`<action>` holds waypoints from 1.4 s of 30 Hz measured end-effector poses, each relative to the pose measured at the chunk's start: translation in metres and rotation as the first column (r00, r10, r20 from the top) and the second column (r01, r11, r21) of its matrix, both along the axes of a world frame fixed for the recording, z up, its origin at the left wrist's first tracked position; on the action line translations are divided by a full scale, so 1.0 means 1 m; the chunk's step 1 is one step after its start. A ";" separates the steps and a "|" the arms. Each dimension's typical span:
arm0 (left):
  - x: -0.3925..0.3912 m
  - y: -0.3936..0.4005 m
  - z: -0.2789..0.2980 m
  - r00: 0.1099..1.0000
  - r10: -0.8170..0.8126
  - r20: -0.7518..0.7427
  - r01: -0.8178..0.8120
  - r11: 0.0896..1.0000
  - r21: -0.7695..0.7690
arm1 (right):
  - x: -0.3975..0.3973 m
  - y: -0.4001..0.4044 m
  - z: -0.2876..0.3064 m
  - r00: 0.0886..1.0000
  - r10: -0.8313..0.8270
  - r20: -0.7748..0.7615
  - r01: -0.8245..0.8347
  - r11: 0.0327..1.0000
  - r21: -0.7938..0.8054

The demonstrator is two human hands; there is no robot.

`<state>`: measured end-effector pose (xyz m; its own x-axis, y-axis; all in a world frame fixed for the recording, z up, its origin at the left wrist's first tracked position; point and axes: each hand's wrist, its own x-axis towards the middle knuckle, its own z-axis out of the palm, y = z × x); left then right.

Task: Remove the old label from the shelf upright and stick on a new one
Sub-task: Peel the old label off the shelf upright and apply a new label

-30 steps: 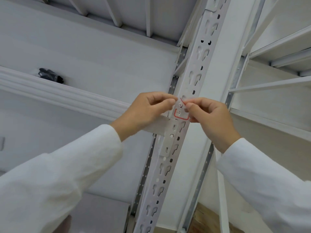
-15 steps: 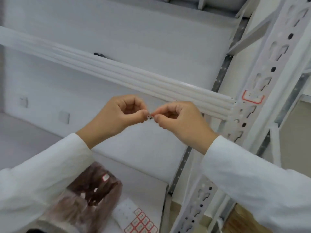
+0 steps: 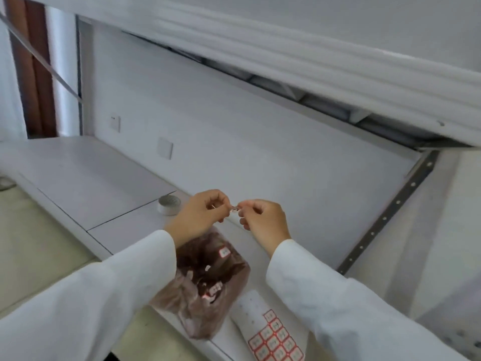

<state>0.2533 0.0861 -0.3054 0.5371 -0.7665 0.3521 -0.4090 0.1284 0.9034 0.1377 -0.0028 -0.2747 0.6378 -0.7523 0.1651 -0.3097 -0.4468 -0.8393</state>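
Note:
A small crumpled old label is pinched between the fingertips of my left hand and my right hand, held above the lower shelf. Both hands have curled fingers and meet at the label. Below them lies a brownish plastic bag with several peeled label scraps inside. A sheet of new red-bordered labels lies on the shelf to the bag's right. The shelf upright shows only as a white post at the right with a grey perforated strip.
A white roll of tape stands on the lower shelf left of my hands. The upper shelf beam crosses overhead. Wall sockets sit on the back wall. Floor tiles show at the lower left.
My view swung down from the upright to the lower shelf. Both hands came away from the upright with the peeled label and moved down over the bag.

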 end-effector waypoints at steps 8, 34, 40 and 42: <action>0.020 0.006 -0.056 0.993 0.034 0.116 -0.072 0.937 0.342 | 0.006 -0.030 -0.045 0.958 -0.022 -0.287 0.034 0.999 0.037; -0.018 -0.007 -0.013 0.902 0.150 0.405 -0.322 0.859 0.398 | -0.054 -0.018 0.038 0.891 0.049 -0.452 -0.192 0.942 -0.277; -0.094 -0.029 0.064 0.983 -0.065 0.171 0.034 0.983 0.180 | -0.126 0.006 0.124 0.911 -0.058 -0.409 -0.201 0.802 -0.563; -0.123 -0.026 0.096 0.964 -0.174 0.198 0.141 0.975 0.174 | -0.160 0.013 0.150 0.928 -0.100 -0.358 -0.157 0.768 -0.621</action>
<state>0.1305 0.0602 -0.2096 0.3315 -0.8900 0.3131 -0.5784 0.0704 0.8127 -0.0223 0.0098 -0.1244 0.7658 -0.5370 0.3538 -0.5005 -0.8432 -0.1964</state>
